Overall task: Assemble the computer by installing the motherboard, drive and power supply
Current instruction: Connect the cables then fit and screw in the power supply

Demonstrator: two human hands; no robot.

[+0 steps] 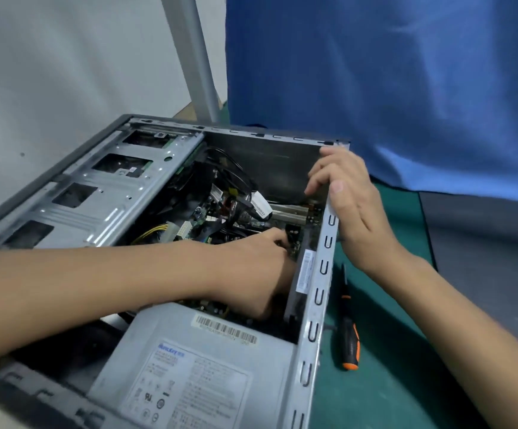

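Blue cloth (406, 88) hangs behind my right hand (353, 199) — grey post (199, 57) and white wall (66, 57) beyond my left hand (261, 267), green mat (378, 366) under my right.

Left hand (251, 264) and right hand (353, 205) bare. Forearms (97, 289) bare to the frame edge. Right thumbnail (337, 186) short.

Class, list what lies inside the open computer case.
A power supply, motherboard, black cables, and the left hand reaching in. The hand covers whatever its fingers touch.

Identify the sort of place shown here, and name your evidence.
Probably a computer repair or training bench: an open computer case lies on a green work mat, a screwdriver beside it, and blue cloth hangs behind.
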